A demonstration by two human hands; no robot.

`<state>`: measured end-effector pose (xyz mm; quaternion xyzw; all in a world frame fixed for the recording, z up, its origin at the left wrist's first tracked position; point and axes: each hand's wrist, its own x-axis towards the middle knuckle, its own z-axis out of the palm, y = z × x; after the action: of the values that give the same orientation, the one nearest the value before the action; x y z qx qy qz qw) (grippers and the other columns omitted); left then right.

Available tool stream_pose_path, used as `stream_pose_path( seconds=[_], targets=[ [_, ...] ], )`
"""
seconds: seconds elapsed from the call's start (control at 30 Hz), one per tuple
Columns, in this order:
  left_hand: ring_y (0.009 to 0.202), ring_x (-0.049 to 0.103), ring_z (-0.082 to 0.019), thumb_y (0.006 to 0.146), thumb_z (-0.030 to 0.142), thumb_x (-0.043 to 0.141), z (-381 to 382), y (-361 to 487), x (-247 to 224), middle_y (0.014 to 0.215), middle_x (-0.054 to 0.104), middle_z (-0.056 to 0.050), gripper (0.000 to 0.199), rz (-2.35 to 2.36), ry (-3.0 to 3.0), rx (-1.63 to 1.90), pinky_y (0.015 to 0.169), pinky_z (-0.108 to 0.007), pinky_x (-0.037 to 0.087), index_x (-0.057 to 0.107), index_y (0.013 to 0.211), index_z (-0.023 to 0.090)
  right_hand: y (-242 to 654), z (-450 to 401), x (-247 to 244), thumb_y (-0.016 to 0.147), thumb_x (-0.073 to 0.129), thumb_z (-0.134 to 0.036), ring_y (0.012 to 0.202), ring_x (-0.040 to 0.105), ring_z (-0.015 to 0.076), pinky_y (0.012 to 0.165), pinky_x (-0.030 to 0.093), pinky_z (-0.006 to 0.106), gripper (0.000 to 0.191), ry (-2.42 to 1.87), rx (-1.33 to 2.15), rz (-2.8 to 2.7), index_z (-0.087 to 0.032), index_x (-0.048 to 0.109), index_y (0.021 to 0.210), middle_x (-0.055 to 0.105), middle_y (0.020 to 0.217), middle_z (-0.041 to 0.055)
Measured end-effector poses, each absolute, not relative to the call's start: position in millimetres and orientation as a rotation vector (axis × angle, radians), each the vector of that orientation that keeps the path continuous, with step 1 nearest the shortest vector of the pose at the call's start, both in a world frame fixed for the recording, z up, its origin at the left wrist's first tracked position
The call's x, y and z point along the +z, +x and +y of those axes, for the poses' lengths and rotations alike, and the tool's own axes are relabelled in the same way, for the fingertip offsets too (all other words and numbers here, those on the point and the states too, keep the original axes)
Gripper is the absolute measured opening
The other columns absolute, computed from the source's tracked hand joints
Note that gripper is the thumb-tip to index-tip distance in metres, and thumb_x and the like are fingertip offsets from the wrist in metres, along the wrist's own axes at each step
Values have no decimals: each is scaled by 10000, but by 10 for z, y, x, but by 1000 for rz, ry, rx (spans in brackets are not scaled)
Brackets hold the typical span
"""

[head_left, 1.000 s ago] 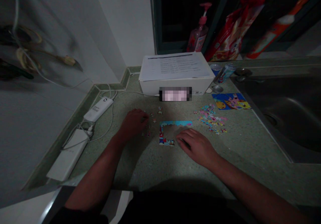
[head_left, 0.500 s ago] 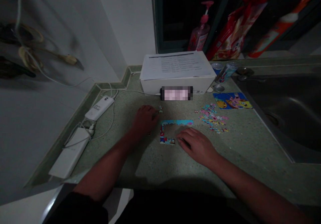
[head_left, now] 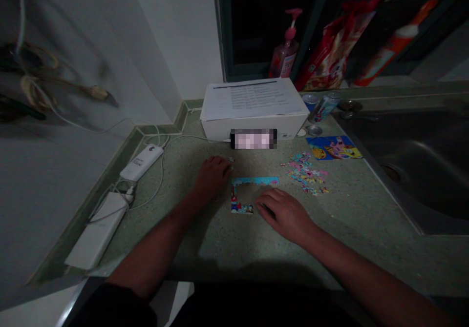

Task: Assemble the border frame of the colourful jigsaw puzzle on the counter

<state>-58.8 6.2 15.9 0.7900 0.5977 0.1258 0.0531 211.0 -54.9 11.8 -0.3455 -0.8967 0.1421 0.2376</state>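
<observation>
A partly joined jigsaw puzzle (head_left: 234, 197) lies flat on the counter, its joined pieces forming a top strip, a left side and a short bottom strip around bare counter. My left hand (head_left: 212, 173) is low over the counter at the puzzle's upper left, fingers bent and pressed together. At its fingertips are a few loose puzzle pieces (head_left: 231, 159), partly covered. To the right of the bottom strip rests my right hand (head_left: 284, 212), fingers curled towards the thumb. Whatever either hand pinches is hidden. A heap of loose pieces (head_left: 306, 173) spreads farther right.
Behind the puzzle, a phone (head_left: 253, 139) leans on a white box (head_left: 252, 107) topped with paper. A picture card (head_left: 334, 148) lies beside the sink (head_left: 414, 171). Cans (head_left: 325, 107) stand at the back. White power banks (head_left: 97, 229) with cables line the left edge.
The view has shifted slightly, moving the scene left. My left hand has edged towards the loose pieces and covers more of them. My right hand stays by the bottom strip.
</observation>
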Motion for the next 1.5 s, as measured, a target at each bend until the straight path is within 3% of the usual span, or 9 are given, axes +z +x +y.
stream_pose_path(
  seconds=[0.27,0.63,0.97,1.27,1.5],
  targets=[
    [1153,616,-313,1022,317,628,54,-587,147,1181,723,-127,229,1859,2353,451,1062,-486,485,753,1163,187,2113,-552,132,1034,583,-193,930,689,247,866,587,434,150,-961,382,-2481,-225,728,1016,735,950,57],
    [1135,629,-293,947,212,676,78,-587,151,1137,728,-114,125,1796,2305,519,1089,-470,483,751,1044,187,2113,-552,120,1043,571,-194,935,681,246,871,582,432,150,-961,400,-2480,-217,718,1021,729,960,56],
    [1125,618,-303,1024,288,613,44,-567,197,1149,735,-114,198,1878,2440,394,1022,-469,479,775,1073,184,2118,-541,96,1040,578,-185,918,685,252,859,581,436,157,-928,382,-2468,-199,732,1016,733,946,69],
    [1035,637,-300,1045,231,560,70,-619,186,1044,749,-126,243,1893,2549,482,938,-464,483,780,963,169,2117,-544,113,1045,567,-198,907,694,257,847,603,450,141,-928,374,-2459,-206,706,1019,732,945,63],
    [958,658,-248,1056,237,600,-242,-412,267,1005,755,-84,168,1380,2687,871,896,-422,514,752,1007,185,2129,-571,152,1053,562,-260,888,733,231,790,629,398,217,-1006,383,-2250,-222,652,1246,759,1086,92]
  ],
)
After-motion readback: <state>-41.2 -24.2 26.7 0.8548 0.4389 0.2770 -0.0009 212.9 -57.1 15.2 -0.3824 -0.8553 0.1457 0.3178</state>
